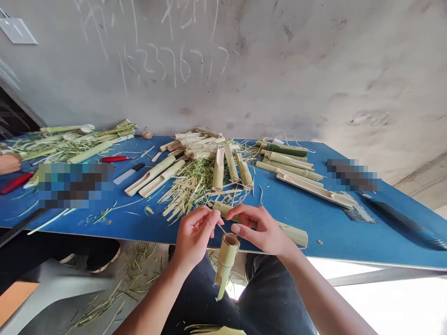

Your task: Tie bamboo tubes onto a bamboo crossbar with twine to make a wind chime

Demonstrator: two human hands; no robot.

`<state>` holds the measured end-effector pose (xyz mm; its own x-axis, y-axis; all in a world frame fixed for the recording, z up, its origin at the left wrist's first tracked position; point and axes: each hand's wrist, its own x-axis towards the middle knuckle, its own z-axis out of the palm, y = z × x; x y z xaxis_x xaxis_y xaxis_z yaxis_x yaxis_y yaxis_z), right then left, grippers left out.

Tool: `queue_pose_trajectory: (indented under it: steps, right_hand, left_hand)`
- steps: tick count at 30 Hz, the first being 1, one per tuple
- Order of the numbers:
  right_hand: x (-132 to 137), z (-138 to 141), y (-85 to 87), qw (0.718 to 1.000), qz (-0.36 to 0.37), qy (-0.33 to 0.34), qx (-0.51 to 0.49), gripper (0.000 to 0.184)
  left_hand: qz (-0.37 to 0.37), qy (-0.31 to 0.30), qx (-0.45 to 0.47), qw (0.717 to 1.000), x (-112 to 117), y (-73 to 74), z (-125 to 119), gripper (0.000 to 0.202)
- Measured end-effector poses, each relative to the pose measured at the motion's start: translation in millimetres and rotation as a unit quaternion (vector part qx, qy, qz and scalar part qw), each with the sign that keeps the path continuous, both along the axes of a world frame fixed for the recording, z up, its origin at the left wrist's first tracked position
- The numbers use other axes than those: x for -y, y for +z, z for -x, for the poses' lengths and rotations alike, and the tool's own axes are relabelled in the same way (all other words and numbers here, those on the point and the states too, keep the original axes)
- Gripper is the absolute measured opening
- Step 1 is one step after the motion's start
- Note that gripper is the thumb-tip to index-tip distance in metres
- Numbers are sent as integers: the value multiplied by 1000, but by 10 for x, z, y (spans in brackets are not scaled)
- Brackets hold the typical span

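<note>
My left hand (pixel 194 235) and my right hand (pixel 259 228) are held close together just over the near edge of the blue table (pixel 314 218). Both are pinched on a thin string (pixel 222 228) that runs between them. Below the string hangs a short green bamboo tube (pixel 226 260), open end up, with the string wound round its middle. A longer bamboo piece (pixel 293 234) lies on the table under my right hand. My dark trousers (pixel 265 298) are below.
Split bamboo pieces (pixel 296 172) and a heap of shavings (pixel 195 184) cover the table's middle and back. A red-handled tool (pixel 117 159) and a knife (pixel 128 173) lie at left. Another person's hand (pixel 9 164) shows at the far left. Shavings litter the floor (pixel 115 298).
</note>
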<state>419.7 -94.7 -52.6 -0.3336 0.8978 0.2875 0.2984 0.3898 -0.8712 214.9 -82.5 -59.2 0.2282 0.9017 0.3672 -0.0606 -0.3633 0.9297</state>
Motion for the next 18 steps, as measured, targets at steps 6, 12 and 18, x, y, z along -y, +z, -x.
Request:
queue_pose_trajectory:
  steps: [6, 12, 18]
  right_hand:
    - [-29, 40, -123, 997, 22, 1, -76, 36]
    - [-50, 36, -147, 991, -64, -109, -38, 40]
    - [-74, 59, -100, 989, -87, -102, -69, 36]
  left_hand:
    - [-60, -13, -52, 997, -174, 140, -201, 36]
    - [-2, -69, -120, 990, -84, 82, -95, 34]
    - [-28, -95, -127, 987, 56, -23, -197, 24]
